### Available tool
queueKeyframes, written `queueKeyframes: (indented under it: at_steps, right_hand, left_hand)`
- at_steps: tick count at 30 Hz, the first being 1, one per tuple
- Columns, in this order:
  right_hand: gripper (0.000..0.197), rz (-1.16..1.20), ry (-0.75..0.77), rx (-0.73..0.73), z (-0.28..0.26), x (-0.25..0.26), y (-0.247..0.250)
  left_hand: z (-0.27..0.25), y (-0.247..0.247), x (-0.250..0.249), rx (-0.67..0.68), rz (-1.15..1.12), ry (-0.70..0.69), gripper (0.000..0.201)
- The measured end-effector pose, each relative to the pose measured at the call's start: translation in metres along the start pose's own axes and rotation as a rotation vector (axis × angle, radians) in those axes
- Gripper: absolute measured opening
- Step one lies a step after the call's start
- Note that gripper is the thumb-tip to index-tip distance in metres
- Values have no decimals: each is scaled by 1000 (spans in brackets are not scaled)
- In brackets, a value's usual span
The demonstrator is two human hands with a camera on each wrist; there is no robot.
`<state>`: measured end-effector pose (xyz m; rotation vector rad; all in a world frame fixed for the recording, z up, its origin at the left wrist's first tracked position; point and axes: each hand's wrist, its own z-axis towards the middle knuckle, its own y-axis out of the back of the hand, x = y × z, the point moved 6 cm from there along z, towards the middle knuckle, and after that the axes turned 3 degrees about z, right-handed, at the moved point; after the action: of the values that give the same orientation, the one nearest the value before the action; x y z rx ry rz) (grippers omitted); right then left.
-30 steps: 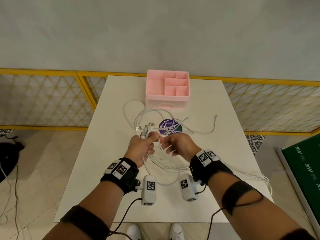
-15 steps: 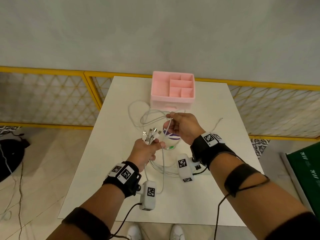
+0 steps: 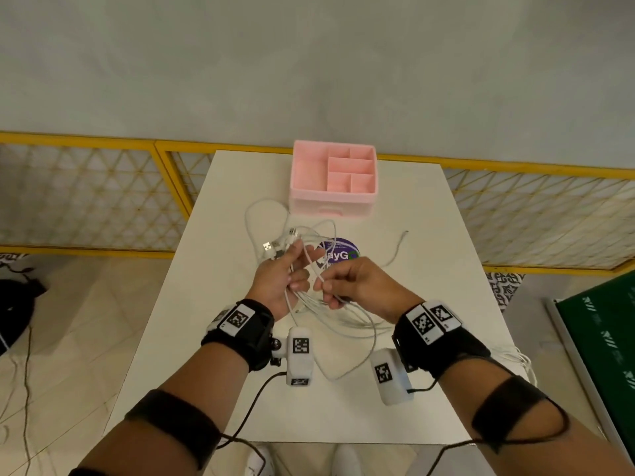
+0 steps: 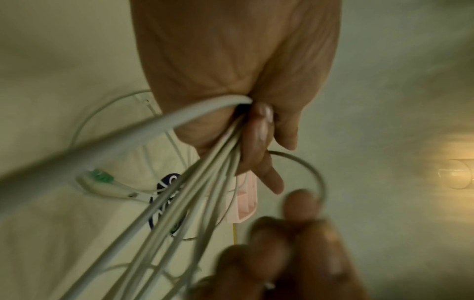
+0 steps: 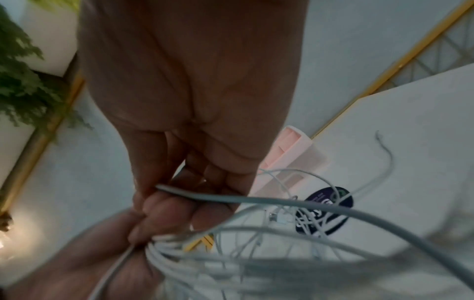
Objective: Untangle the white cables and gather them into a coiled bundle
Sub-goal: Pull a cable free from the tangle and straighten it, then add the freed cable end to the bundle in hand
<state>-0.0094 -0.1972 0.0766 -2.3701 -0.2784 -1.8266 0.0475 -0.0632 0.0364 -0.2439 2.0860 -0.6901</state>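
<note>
Several white cables (image 3: 347,324) run in loose loops above the white table (image 3: 213,304). My left hand (image 3: 285,273) grips a bunch of them, with their plug ends (image 3: 275,247) sticking out past its fingers. In the left wrist view the strands (image 4: 195,194) fan out from under the curled fingers (image 4: 256,142). Close to its right, my right hand (image 3: 338,285) pinches one strand (image 5: 231,198) between thumb and fingers. A loop (image 3: 357,362) hangs down toward the near edge. One loose cable end (image 3: 398,245) lies on the table at the right.
A pink compartment box (image 3: 333,180) stands at the table's far edge. A round purple sticker (image 3: 338,252) lies under the cables. A yellow mesh railing (image 3: 86,194) runs behind the table. More white cable (image 3: 519,359) hangs off the right edge.
My right hand came back from near the pink box toward me and now pinches a strand beside the left hand. The left hand keeps its grip on the bunch.
</note>
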Motion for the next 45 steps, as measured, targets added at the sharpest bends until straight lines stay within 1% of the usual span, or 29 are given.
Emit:
queueKeyframes:
  at_steps: [3,5,7,9,12,14,17,20,23,26,27,29,31,33,35,37,39,40,42,45]
  right_hand:
    - [12,-48,-85,-43,-1,-16,6]
    - [20,-6,-130,-134,4,-17,15]
    - [31,125,-149,-223,16,-14,25]
    - [31,243,-159,-279,29,-7,32]
    - [34,368,-184,-303,45,5,32]
    - [29,420,-175,-330,52,12,33]
    - [16,491,-146,-425,61,20,43]
    - [7,552,-111,-502,62,25,56]
    - [5,574,-29,-529,59,37,68]
    - [14,645,96,-525,55,52,80]
    - [16,627,118,-524,52,56,84]
    - [17,496,135,-545,45,62,93]
    - [15,349,136,-626,36,64,110]
    - [15,291,131,-758,24,61,139]
    - [15,284,97,-896,6,53,172]
    - [16,298,47,-1017,-18,40,204]
    - [17,342,6,-1123,-40,22,231]
    - [21,355,-16,-1167,-51,13,244]
    - [34,361,-72,-1201,-68,-6,267]
    - [49,318,-180,-1151,-82,-31,280]
  left_hand:
    - [1,-5,-6,-36,126,-40,17]
    - [-1,-6,-7,-56,231,-77,17]
    - [-5,-10,-5,-18,328,-99,18]
    - [-11,-14,0,53,411,-115,24]
    - [-18,-15,7,115,483,-125,32]
    - [-21,-11,9,117,499,-115,22]
    - [-24,-1,11,120,502,-98,8]
    - [-24,14,14,89,511,-87,8]
    - [-20,26,15,14,487,-89,15]
    - [-15,32,14,-73,449,-106,9]
    - [-14,32,13,-96,428,-108,9]
    - [-11,32,13,-122,383,-111,12]
    - [-10,33,13,-144,336,-112,17]
    - [-9,39,11,-180,290,-122,21]
    - [-9,45,9,-209,264,-132,19]
    - [-9,49,8,-234,237,-123,18]
    - [-10,52,9,-275,196,-108,22]
    - [-10,52,9,-292,172,-101,21]
    - [-10,52,11,-314,132,-98,18]
    - [-10,50,12,-325,110,-108,21]
